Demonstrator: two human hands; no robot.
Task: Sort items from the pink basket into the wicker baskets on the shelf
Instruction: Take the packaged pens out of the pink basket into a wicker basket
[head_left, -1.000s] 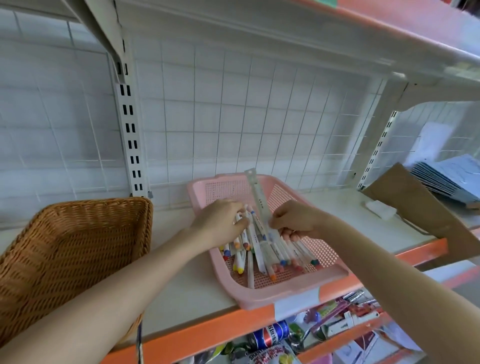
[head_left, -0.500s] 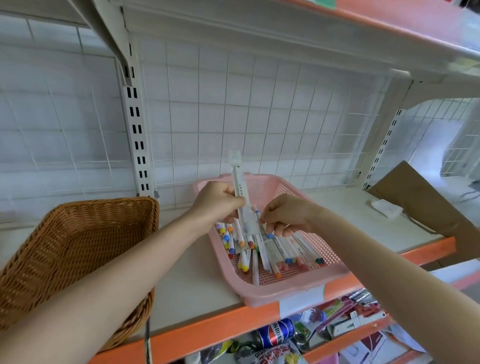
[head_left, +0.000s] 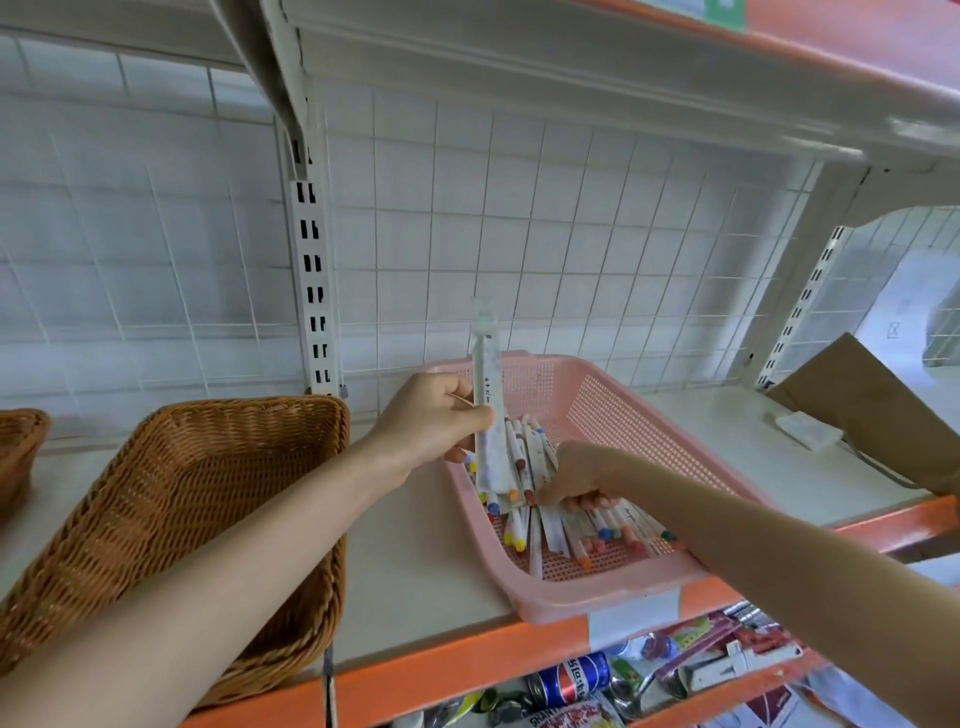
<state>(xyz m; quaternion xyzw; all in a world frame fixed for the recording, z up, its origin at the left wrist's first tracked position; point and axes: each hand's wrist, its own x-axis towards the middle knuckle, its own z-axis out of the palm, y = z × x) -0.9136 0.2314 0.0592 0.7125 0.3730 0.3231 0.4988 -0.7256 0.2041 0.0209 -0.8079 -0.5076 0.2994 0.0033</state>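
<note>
Over the left side of the pink basket (head_left: 597, 603), my left hand (head_left: 431, 421) grips one wrapped pen (head_left: 485, 374) upright, my right hand (head_left: 579, 475) beside it pinches loose pens (head_left: 550, 530) inside, and the wicker basket (head_left: 171, 499) stands left of both.

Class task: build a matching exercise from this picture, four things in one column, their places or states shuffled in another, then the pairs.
1 left hand
2 right hand
3 large wicker basket
4 can

a below the shelf
b holding a white packet upright
c gripping pens in the pink basket
d left of the pink basket

Pairs: 1-b, 2-c, 3-d, 4-a
</note>
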